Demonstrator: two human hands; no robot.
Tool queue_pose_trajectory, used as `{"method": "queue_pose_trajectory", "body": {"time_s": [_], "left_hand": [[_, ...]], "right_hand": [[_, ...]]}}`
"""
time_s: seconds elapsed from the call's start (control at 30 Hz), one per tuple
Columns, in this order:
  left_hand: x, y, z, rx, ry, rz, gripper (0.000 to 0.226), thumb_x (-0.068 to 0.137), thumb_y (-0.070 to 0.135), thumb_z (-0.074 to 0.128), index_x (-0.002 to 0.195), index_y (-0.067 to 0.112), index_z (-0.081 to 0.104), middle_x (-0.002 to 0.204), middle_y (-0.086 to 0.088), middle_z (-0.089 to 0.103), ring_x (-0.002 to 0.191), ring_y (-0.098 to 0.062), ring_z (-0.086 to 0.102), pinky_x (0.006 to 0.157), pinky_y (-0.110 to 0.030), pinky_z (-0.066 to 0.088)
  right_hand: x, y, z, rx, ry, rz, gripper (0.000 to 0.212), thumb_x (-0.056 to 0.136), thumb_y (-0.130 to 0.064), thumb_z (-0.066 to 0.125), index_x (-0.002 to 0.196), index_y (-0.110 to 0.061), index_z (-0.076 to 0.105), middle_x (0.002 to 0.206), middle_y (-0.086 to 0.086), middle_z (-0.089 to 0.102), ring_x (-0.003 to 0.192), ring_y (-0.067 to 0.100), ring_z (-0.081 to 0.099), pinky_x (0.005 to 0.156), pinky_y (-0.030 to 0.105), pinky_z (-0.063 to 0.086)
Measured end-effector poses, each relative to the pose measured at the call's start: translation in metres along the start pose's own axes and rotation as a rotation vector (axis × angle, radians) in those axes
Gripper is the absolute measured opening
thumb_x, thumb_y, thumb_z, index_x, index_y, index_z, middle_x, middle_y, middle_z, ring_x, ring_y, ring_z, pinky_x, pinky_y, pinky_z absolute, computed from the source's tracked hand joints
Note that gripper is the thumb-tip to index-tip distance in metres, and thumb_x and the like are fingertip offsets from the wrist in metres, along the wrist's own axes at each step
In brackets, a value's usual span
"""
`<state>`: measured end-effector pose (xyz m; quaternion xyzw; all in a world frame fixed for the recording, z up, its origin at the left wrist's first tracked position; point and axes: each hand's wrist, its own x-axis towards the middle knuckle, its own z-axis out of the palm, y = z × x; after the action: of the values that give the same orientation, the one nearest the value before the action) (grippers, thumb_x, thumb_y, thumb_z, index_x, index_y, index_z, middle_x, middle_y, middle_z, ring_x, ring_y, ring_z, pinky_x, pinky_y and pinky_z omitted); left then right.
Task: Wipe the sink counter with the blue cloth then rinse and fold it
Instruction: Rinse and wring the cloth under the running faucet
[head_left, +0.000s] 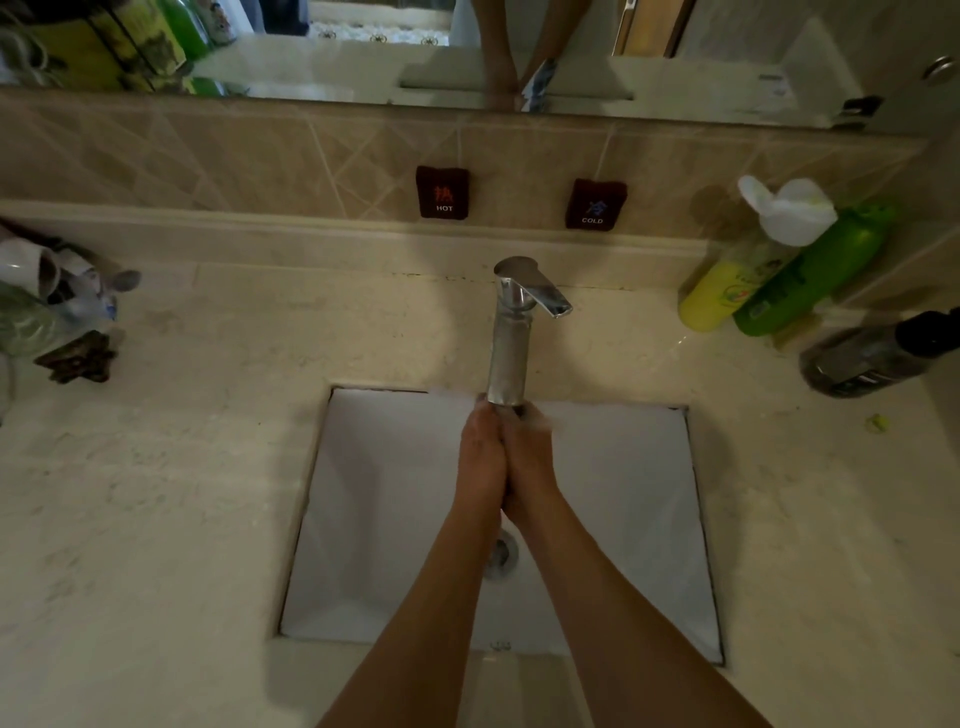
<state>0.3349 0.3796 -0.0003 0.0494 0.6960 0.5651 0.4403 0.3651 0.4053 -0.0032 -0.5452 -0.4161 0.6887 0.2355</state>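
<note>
**Hands pressed together under the tap; no blue cloth in sight**

Both hands sit over the sink (623, 519), just below the tap (511, 338) spout. The left hand (480, 457) and right hand (532, 462) lie palm against palm, fingers straight and pointing to 12 o'clock, fingertips touching or just under the spout's mouth. Neither hand grips anything that shows. Some pale blur near the fingertips may be running water, but I cannot tell for sure.

The cloth is not visible anywhere: not in the basin, not on the counter (182, 467), not between the palms so far as can be seen. A thin fold could be hidden between the hands, but nothing blue shows there.

The tap lever points toward 4 o'clock. The drain (503, 553) peeks out between the forearms at 6 o'clock from the hands. Bottles (779, 275) stand at 2 o'clock, clutter lies at 9 o'clock, and the HOT and COLD tags (442, 192) hang on the tiles at 12 o'clock.

On handling, a judgement: a wiping cloth is soft and limp, light when dry, heavier and dripping once soaked. It will sag from any single pinch, so taking two corners of one edge, one per hand, suits folding best. For wringing, bunch it in both fists over the basin. Wet fabric clings rather than slips, and is not fragile.
</note>
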Motion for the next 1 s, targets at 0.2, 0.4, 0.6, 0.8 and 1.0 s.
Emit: {"method": "queue_pose_trajectory", "body": {"time_s": [0.2,0.4,0.6,0.8,1.0], "left_hand": [[0.004,-0.006,0.001,0.13,0.083,0.133,0.025,0.104,0.03,0.037,0.115,0.032,0.059,0.099,0.01,0.069,0.091,-0.003,0.066,0.077,-0.022,0.053],[0.001,-0.008,-0.002,0.107,0.157,0.09,0.028,0.099,0.029,0.039,0.113,0.025,0.063,0.103,0.001,0.07,0.098,-0.019,0.067,0.089,-0.043,0.056],[0.006,-0.01,0.003,0.03,0.026,-0.019,0.026,0.086,0.035,0.057,0.107,0.024,0.069,0.097,-0.003,0.075,0.089,-0.019,0.073,0.084,-0.047,0.06],[0.011,-0.008,-0.006,-0.102,0.232,-0.089,0.018,0.094,0.024,0.062,0.11,0.016,0.063,0.1,-0.011,0.07,0.088,-0.029,0.071,0.053,-0.03,0.057],[0.016,0.003,-0.013,-0.211,0.193,-0.165,0.023,0.093,0.025,0.065,0.105,0.005,0.065,0.097,-0.014,0.071,0.087,-0.025,0.07,0.067,-0.034,0.06]], "right_hand": [[0.01,-0.001,-0.003,0.006,-0.105,0.062,0.008,0.101,-0.023,0.053,0.095,-0.021,0.058,0.091,-0.003,0.064,0.079,0.011,0.062,0.07,0.029,0.054],[0.02,-0.003,0.01,0.085,0.044,0.284,0.015,0.095,-0.016,0.054,0.088,-0.009,0.065,0.082,0.011,0.067,0.077,0.027,0.068,0.071,0.036,0.058],[0.008,0.008,-0.006,0.452,0.112,0.299,0.027,0.097,-0.032,0.056,0.099,-0.009,0.07,0.095,0.016,0.074,0.09,0.03,0.072,0.077,0.041,0.058],[0.01,0.009,-0.029,0.046,0.096,0.19,0.063,0.097,-0.037,0.063,0.151,-0.027,0.034,0.144,0.007,0.053,0.123,0.03,0.06,0.1,0.052,0.053],[-0.002,0.004,-0.052,-0.012,0.067,0.191,0.022,0.097,-0.029,0.064,0.102,-0.008,0.069,0.095,0.019,0.074,0.074,0.028,0.067,0.057,0.033,0.051]]}}
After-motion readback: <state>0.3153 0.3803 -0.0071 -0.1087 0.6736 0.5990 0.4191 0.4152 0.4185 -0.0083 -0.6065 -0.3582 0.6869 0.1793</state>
